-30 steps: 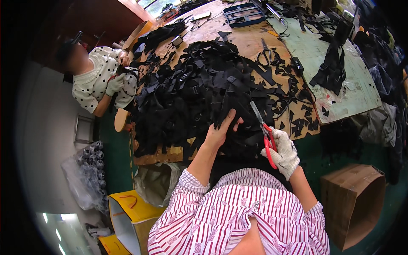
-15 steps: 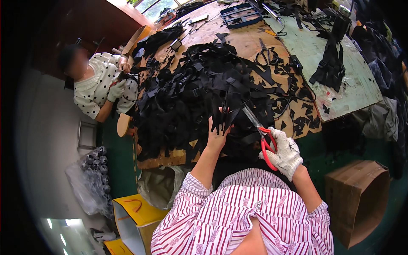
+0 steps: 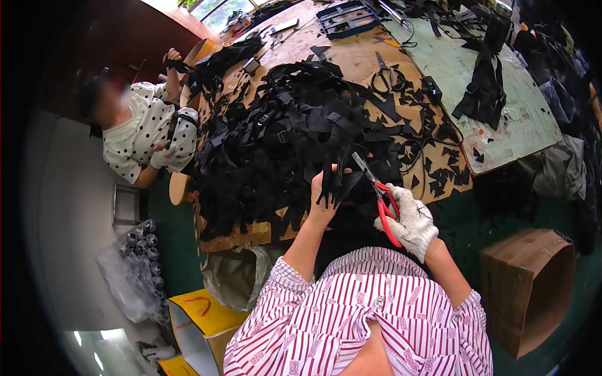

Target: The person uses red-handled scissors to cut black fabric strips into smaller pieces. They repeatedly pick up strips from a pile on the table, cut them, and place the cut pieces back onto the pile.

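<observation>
My bare left hand [image 3: 320, 203] is closed on a bunch of black webbing straps [image 3: 338, 189], whose narrow ends hang over the fingers. In a white knitted glove, my right hand [image 3: 411, 224] grips long-nose pliers [image 3: 365, 169] with red handles. The metal jaws point up and to the left, just beside the bunch; whether they touch it I cannot tell. Directly beyond both hands spreads a large pile of black straps [image 3: 269, 131], some with buckles.
Scissors [image 3: 382, 75] and a blue tray [image 3: 348, 20] lie on the wooden table [image 3: 301, 45], with black scraps around. A pale green board [image 3: 520, 125] adjoins at right. A co-worker [image 3: 150, 125] sits at left. An open cardboard box [image 3: 517, 276] stands lower right, a yellow bag [image 3: 210, 313] lower left.
My right hand and the pliers have shifted slightly left, nearer the straps. My left hand stays on the bunch. The co-worker has raised one hand, pulling black material upward.
</observation>
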